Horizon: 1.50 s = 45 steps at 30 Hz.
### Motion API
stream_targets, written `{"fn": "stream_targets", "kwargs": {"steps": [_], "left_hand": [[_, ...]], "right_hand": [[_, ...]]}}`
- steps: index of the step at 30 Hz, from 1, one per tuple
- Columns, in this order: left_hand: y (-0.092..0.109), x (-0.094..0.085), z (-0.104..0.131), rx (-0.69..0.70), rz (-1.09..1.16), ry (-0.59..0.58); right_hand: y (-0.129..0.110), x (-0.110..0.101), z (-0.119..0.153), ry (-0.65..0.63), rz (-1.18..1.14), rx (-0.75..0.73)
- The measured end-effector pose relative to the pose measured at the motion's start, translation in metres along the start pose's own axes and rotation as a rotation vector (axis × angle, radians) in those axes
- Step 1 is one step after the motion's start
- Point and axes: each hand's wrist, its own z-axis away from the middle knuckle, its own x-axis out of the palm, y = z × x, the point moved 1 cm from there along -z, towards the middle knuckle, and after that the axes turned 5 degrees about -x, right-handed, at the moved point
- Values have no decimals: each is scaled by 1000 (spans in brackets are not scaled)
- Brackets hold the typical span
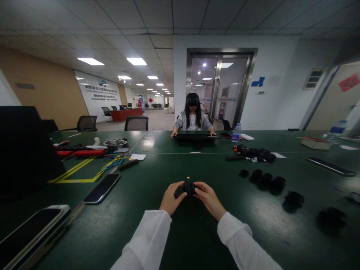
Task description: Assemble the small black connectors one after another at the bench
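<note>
Carefully, I'm pinching the small black part [189,188] between my left hand [172,198] and right hand [210,199] above the green tabletop [197,240], risking a slip if either fingertip hold loosens.

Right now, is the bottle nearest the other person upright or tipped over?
Upright: the bottle stands on its base on the green table, cap at the top.

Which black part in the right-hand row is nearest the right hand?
The small black part at the row's left end; the others lie farther right of the right hand.
</note>
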Motion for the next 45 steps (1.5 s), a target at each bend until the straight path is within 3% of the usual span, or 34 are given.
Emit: {"fn": "stream_targets", "kwargs": {"steps": [14,19,22,27,31,45], "left_hand": [[8,-2,2,-245,-14,-102],[10,-3,2,-281,-94,-100],[8,-2,2,-241,-99,-83],[1,2,1,-65,-41,-6],[4,4,2,29,-9,-50],[4,3,3,-103,-73,-81]], "right_hand": [[2,-1,1,-129,103,-44],[2,0,2,-118,116,-43],[2,0,1,-62,59,-27],[2,1,0,26,-45,-6],[0,2,0,34,-36,4],[6,-6,-2,-68,-2,-23]]}}
